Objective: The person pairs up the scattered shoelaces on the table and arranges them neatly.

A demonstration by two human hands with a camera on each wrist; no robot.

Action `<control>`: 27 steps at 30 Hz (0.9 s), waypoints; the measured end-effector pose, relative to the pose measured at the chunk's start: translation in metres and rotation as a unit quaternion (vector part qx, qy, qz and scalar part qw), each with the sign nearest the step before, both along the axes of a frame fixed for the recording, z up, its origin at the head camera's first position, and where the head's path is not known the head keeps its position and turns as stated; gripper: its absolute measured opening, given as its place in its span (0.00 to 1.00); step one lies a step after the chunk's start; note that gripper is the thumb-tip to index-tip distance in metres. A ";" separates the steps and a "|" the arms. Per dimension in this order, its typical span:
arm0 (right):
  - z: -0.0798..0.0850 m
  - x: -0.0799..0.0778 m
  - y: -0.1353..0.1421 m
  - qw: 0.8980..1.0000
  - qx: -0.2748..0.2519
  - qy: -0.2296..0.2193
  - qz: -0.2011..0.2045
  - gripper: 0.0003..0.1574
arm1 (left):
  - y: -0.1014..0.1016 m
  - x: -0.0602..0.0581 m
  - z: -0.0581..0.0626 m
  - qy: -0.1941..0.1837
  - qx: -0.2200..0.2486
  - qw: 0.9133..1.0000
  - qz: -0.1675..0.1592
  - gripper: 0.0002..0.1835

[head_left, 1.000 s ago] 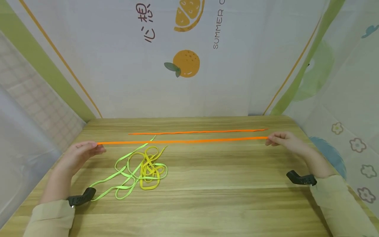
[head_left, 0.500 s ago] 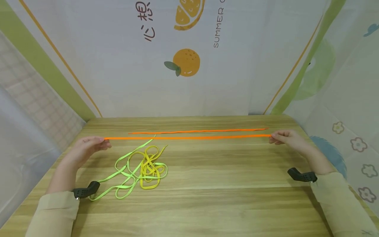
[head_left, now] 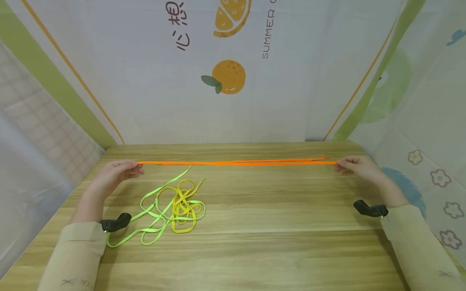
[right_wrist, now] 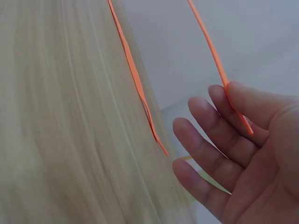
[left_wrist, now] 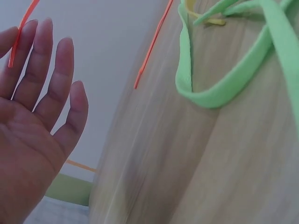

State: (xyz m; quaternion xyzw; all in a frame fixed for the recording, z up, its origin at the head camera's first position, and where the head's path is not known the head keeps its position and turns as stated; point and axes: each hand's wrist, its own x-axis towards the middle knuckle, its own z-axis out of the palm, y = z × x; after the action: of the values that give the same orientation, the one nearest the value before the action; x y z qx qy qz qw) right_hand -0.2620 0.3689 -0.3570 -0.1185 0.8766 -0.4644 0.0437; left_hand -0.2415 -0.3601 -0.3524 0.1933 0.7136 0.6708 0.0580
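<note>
An orange shoelace [head_left: 284, 163] is stretched nearly straight between my two hands, above the tabletop. My left hand [head_left: 117, 173] pinches one end between thumb and index finger; the other fingers are spread, as the left wrist view shows. At the opposite end, my right hand [head_left: 358, 167] pinches the lace with thumb and forefinger, a short tip sticking out past them in the right wrist view. A second orange shoelace [right_wrist: 133, 70] lies lengthwise on the table near its far edge. In the head view the held lace overlaps it in part.
On the left of the wooden table [head_left: 276, 250], a light green shoelace [head_left: 160, 229] lies loosely looped, tangled with a yellow shoelace [head_left: 185, 231]. Behind the table hangs a white printed cloth [head_left: 145, 101], and more cloth hangs at both sides.
The stretched orange shoelace has moved toward the far edge and to the right, now lining up with the lying one. My left hand moved right and forward; my right hand shifted slightly.
</note>
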 end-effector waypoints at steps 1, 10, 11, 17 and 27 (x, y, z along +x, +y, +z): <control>0.000 -0.002 0.001 1.000 -0.005 0.001 -0.003 0.22 | 0.001 -0.002 0.000 -0.002 -0.002 1.000 0.005 0.15; -0.001 -0.011 0.006 0.998 0.005 -0.014 -0.059 0.32 | 0.015 -0.019 -0.005 -0.031 -0.009 0.998 0.050 0.13; -0.002 -0.012 0.006 0.998 0.006 -0.019 -0.066 0.33 | 0.017 -0.020 -0.005 -0.036 -0.009 0.998 0.055 0.13; -0.007 -0.016 0.008 0.995 -0.027 -0.029 -0.087 0.29 | 0.025 -0.030 -0.009 -0.067 -0.013 0.994 0.089 0.12; -0.014 -0.025 0.011 0.995 -0.033 -0.042 -0.079 0.34 | 0.031 -0.042 -0.013 -0.100 -0.059 0.984 0.136 0.09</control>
State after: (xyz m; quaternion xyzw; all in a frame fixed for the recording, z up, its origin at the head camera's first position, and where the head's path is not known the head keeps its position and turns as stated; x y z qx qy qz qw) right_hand -0.2868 0.3795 -0.3715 -0.0312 0.8649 -0.4995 0.0395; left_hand -0.2837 -0.3295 -0.3656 0.0222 0.7624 0.6448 0.0489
